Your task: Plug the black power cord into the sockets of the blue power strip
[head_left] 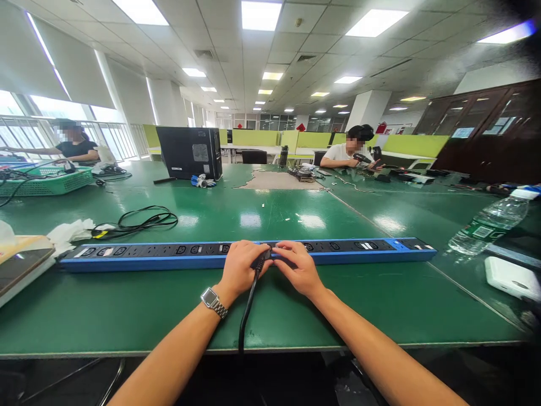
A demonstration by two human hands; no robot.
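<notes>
A long blue power strip (160, 264) with a black socket face lies across the green table in front of me. My left hand (243, 264), wearing a watch at the wrist, is closed round a black plug (265, 256) at the strip's middle. From the plug a thick black cable (246, 310) runs down over the table's near edge. My right hand (299, 269) is just right of the plug, fingers bent over the strip and thumb at its front side; its fingertips come close to the plug. Whether the plug sits in a socket is hidden by the fingers.
A black computer case (190, 152) stands at the back left, near a green basket (63, 181). A coiled black cable (143, 223) lies behind the strip. At right are a water bottle (490, 223) and a white device (512, 278). Two people sit farther back.
</notes>
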